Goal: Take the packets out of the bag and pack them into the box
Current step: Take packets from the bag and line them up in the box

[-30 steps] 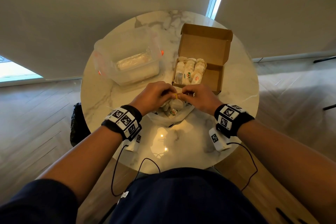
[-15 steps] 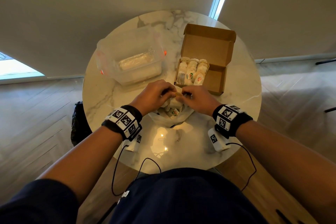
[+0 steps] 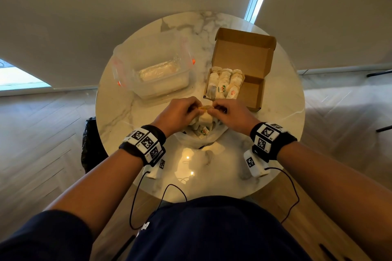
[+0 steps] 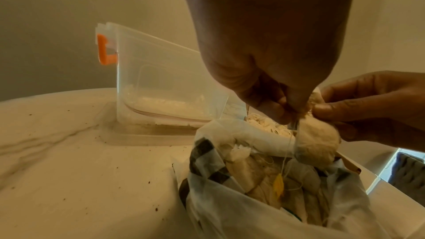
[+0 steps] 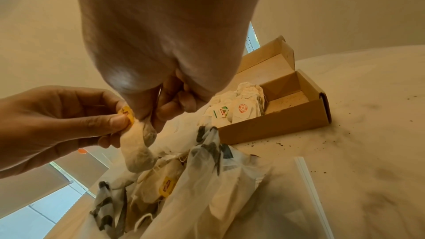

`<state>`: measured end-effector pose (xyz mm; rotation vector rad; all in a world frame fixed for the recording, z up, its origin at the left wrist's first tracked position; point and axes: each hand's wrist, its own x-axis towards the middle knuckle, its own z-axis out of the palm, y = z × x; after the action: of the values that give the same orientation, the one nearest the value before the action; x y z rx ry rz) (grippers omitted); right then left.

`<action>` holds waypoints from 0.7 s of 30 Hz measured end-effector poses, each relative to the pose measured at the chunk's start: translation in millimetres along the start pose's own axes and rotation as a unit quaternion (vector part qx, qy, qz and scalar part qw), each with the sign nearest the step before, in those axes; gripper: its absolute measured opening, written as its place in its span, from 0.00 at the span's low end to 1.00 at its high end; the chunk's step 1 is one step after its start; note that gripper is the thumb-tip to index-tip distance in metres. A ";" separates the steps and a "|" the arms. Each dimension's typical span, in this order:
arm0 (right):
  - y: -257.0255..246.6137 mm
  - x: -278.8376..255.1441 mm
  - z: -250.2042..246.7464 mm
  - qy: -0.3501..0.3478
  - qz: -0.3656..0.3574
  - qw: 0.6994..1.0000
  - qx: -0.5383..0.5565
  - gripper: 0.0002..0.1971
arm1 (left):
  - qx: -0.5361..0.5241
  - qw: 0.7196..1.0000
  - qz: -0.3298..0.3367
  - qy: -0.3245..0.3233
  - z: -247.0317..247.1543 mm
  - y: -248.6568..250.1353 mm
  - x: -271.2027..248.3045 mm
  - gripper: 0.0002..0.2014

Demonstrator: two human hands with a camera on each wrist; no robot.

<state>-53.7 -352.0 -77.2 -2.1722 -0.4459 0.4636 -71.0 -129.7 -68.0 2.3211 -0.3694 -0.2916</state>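
While both hands pinch one packet point(image 5: 138, 144) just above the bag point(image 3: 199, 140), left hand point(image 3: 178, 112) fingers nip its yellow tag point(image 5: 126, 114), right hand point(image 3: 231, 115) fingers its top, likely untangling string before the box point(image 3: 252, 95).

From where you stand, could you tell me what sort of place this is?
Probably a home or flat: a round marble-look table, herringbone wood floor and window blinds, not a workshop.
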 end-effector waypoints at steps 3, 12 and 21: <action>-1.2 0.7 -1.4 0.008 -0.003 1.000 0.001 0.06 | -0.010 1.000 -0.004 0.000 -1.6 0.0 -0.5 0.09; -0.7 2.7 -1.3 0.057 -0.003 0.998 0.008 0.07 | -0.001 0.999 -0.008 -0.040 -2.2 -2.6 -4.2 0.10; 2.8 4.8 -7.9 0.088 -0.001 0.996 -0.007 0.08 | 0.069 0.992 0.024 -0.101 -0.3 -6.5 -4.6 0.09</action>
<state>-45.4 -356.7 -75.7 -2.2027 -0.3545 0.2670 -74.1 -123.4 -72.0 2.4207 -0.5604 -0.4945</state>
